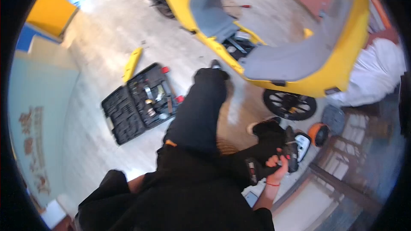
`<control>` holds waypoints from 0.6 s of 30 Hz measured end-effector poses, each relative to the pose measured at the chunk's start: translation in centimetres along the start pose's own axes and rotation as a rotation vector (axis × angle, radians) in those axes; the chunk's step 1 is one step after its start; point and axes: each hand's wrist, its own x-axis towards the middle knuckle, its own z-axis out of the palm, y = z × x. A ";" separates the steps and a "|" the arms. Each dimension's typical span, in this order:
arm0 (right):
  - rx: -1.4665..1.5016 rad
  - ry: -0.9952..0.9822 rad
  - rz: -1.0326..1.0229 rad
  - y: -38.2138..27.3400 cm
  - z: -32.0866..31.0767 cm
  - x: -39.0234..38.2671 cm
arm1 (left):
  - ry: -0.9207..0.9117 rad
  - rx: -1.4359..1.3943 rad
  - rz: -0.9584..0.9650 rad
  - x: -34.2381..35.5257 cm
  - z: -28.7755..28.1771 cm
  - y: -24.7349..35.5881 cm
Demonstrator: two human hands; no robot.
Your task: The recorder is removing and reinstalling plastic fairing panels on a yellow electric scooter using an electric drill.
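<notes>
At the lower right, my right hand (279,165) is closed around a black power tool (292,150) that looks like a cordless drill. It is beside my bent leg, near the floor. My left hand is out of sight; only part of the bent left arm (136,184) shows next to my black shirt. In front of me stands a yellow electric scooter (274,62) with a grey seat and footboard. An opening (238,45) in its floor shows dark parts inside.
An open black tool case (141,102) with assorted tools lies on the floor left of my knee. Beyond it is a yellow panel (132,63). Near the scooter's wheel (289,103) sit an orange round object (318,134) and a white-and-black piece (303,146). White cloth (372,75) hangs at right.
</notes>
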 end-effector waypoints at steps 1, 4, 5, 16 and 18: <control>-0.013 0.018 0.020 0.0 0.2 0.2 | -0.008 0.023 0.006 -0.6 0.1 0.1; 0.068 0.004 0.030 0.2 1.0 1.0 | -0.014 0.046 0.002 -2.1 0.6 0.5; 0.050 0.014 0.025 0.2 1.4 1.3 | -0.008 0.044 -0.010 -2.4 0.5 0.5; 0.025 -0.002 0.048 -0.9 3.3 4.1 | 0.024 0.098 -0.063 -5.2 0.1 -0.3; 0.010 0.005 0.051 -1.1 3.3 4.6 | 0.042 0.109 -0.063 -5.7 -0.2 -0.5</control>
